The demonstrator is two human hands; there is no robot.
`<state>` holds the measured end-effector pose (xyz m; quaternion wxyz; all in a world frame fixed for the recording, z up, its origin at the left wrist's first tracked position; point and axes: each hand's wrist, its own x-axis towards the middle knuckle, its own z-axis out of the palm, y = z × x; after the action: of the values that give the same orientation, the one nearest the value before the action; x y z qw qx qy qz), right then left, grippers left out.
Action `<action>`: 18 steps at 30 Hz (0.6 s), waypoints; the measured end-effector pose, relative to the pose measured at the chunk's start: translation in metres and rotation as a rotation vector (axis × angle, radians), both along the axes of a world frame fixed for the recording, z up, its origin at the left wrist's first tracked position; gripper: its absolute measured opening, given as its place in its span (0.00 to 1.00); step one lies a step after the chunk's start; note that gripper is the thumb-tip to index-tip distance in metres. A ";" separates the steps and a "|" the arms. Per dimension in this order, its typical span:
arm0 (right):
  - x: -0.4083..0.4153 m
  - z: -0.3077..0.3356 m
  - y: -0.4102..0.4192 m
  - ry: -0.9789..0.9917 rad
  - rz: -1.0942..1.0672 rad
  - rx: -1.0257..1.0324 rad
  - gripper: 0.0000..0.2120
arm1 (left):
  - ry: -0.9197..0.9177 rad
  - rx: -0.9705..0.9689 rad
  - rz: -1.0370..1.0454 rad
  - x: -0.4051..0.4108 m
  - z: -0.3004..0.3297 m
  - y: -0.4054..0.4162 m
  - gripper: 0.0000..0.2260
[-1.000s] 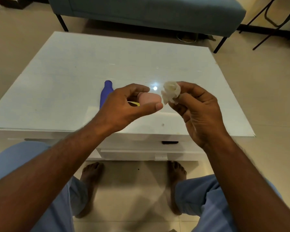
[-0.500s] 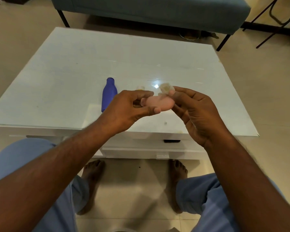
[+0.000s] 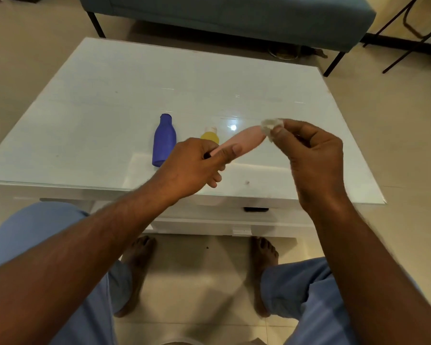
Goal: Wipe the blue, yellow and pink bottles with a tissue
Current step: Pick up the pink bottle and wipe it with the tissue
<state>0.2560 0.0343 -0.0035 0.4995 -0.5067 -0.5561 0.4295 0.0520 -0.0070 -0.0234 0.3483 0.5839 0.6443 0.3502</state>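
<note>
My left hand (image 3: 194,168) grips one end of the pink bottle (image 3: 244,141), holding it above the white table (image 3: 97,100) with its free end pointing right. My right hand (image 3: 311,155) pinches a crumpled white tissue (image 3: 270,127) against that free end. The blue bottle (image 3: 164,140) lies flat on the table, left of my hands, neck pointing away. The yellow bottle (image 3: 210,136) with a white cap sits just right of it, its lower part hidden behind my left hand.
A teal sofa (image 3: 234,13) on dark legs stands beyond the table. Black chair legs (image 3: 413,33) show at the top right. My knees in blue trousers and bare feet (image 3: 263,260) are below the table's front edge, where a drawer (image 3: 234,227) sits.
My left hand has turned the pink bottle so it stretches out to the right. The tissue has slid along it to the far end. The yellow bottle has come into sight behind.
</note>
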 end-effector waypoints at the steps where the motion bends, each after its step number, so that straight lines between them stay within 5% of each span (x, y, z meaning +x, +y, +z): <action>1: 0.000 -0.002 -0.001 -0.111 0.019 0.053 0.08 | -0.044 -0.007 0.014 0.000 0.000 0.001 0.24; 7: -0.021 -0.013 -0.019 -0.378 0.108 0.310 0.08 | -0.083 0.016 0.092 0.000 -0.005 -0.001 0.25; 13: -0.015 -0.004 -0.011 -0.185 0.083 0.156 0.07 | -0.075 0.020 0.100 -0.005 0.000 -0.001 0.23; 18: -0.009 -0.006 -0.010 -0.315 0.053 0.164 0.06 | 0.041 0.144 0.052 -0.003 0.000 -0.001 0.28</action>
<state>0.2468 0.0241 -0.0093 0.4342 -0.5106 -0.6738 0.3110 0.0487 -0.0078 -0.0236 0.2829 0.5973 0.6394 0.3928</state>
